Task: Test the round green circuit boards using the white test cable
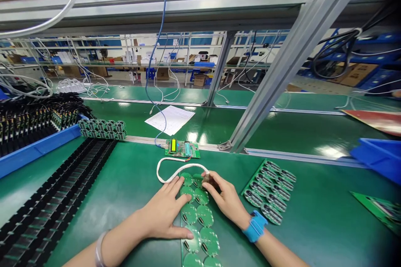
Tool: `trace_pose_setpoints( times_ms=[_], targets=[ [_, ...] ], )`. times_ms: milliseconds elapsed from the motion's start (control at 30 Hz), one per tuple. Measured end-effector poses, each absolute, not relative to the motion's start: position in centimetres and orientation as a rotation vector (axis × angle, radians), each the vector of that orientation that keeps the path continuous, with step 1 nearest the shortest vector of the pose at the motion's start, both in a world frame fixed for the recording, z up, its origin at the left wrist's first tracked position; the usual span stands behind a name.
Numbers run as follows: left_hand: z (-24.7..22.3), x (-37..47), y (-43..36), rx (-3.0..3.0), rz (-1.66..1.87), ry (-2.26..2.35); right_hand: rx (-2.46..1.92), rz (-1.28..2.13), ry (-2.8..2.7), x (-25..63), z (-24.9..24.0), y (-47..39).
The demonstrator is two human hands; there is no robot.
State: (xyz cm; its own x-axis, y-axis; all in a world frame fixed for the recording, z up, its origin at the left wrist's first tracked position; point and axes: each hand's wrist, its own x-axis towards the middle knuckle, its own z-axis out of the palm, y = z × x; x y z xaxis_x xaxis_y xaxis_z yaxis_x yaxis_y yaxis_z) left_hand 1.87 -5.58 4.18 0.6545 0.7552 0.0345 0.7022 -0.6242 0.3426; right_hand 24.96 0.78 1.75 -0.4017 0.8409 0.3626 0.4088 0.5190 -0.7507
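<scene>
A green panel of round circuit boards [204,215] lies on the green table in front of me. My left hand [166,208] rests flat on its left side, fingers spread. Near the panel's top right corner, my right hand [221,196] pinches a small connector [206,178] at the end of a white sleeved cable [161,171]. The fingers partly hide the connector, which is down at the boards. That cable curves back to a green circuit board with a lit yellow display [173,145], behind the panel.
Another panel of round boards [270,187] lies to the right, near a blue bin [379,158]. Black strips [72,187] and a blue tray [40,150] of boards occupy the left. Paper [171,119] lies behind the metal rail; a slanted metal post [275,75] rises from it.
</scene>
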Motion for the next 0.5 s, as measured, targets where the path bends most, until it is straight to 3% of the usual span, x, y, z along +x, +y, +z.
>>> trace_pose_setpoints(
  times_ms=[500],
  targets=[
    [3.95, 1.45, -5.75, 2.568, 0.299, 1.144, -0.986, 0.681, -2.011, 24.77, 1.88, 0.80]
  ],
)
